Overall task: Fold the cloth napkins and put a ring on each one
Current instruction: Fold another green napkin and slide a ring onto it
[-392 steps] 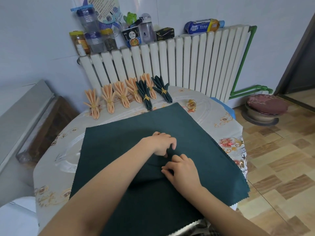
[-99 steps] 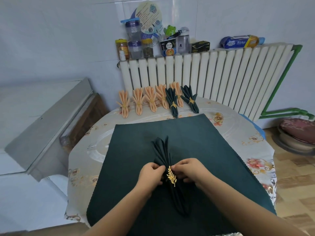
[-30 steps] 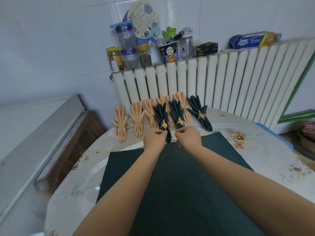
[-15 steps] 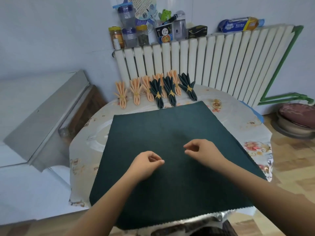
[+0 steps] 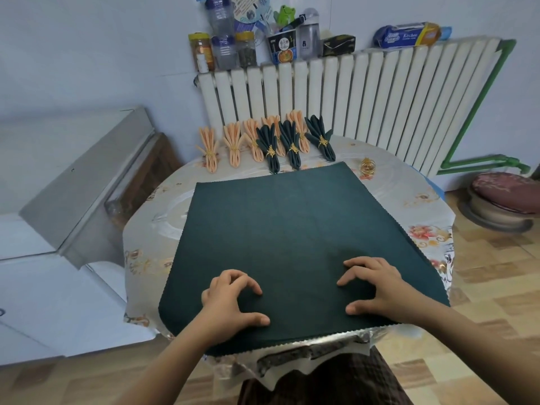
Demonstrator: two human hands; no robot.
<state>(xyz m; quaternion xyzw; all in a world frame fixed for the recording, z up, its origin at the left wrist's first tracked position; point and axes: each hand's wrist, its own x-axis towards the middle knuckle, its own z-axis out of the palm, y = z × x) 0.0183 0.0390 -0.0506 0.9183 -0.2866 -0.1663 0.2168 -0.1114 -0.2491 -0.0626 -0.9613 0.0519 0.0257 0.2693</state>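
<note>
The fingertips of the left hand (image 5: 230, 299) are set down on the flat dark green napkin (image 5: 292, 238), curled in a claw, thumb spread toward the near edge; no cloth is gathered between them. The right hand (image 5: 377, 287) is placed likewise, fingers bent, tips and thumb pressed on the fabric, nothing pinched as far as can be seen. Both hands are set near the napkin's near edge, apart from each other.

The napkin is spread open on the round table (image 5: 420, 200), its near edge hanging just over the rim. It is unfolded, faint crease lines crossing it, edges cut in a zigzag.

At the far side of the table, a row of finished napkins (image 5: 268, 141) is laid out against the radiator (image 5: 380, 97): several peach and three dark green, each pleated and cinched with a gold ring. One spare gold ring (image 5: 367, 166) lies just beyond the flat napkin's far right corner.

By judgement, most of the task is complete; the flat napkin remains to be pleated and ringed. Whether more napkins lie beneath it cannot be told.
</note>
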